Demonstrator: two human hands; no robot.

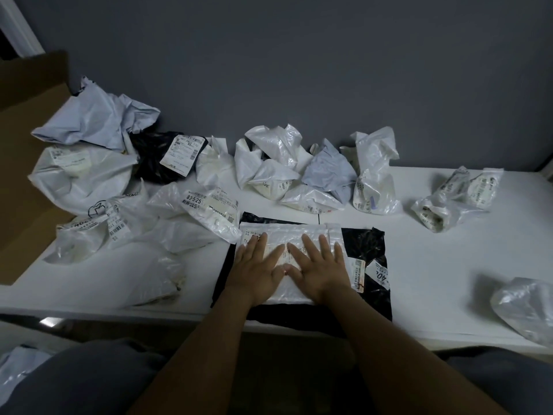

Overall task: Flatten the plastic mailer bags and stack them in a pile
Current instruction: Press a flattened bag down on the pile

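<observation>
- Table (449,265): white top, spanning the view from left to right.
- Wall (299,70): plain grey, directly behind the table.
- Cardboard box (27,163): brown, standing at the table's left end.
- Trim (18,28): white slanted strip, top-left corner, bordering the wall.

wall (299,70): plain grey-blue, matte, fills the whole back | table (449,265): white top, sits right up against that wall; front edge runs along the bottom | left side: big brown cardboard box (27,175) at the table's end; white trim (18,25) up in the corner | light: pretty dim; soft shadows
</observation>
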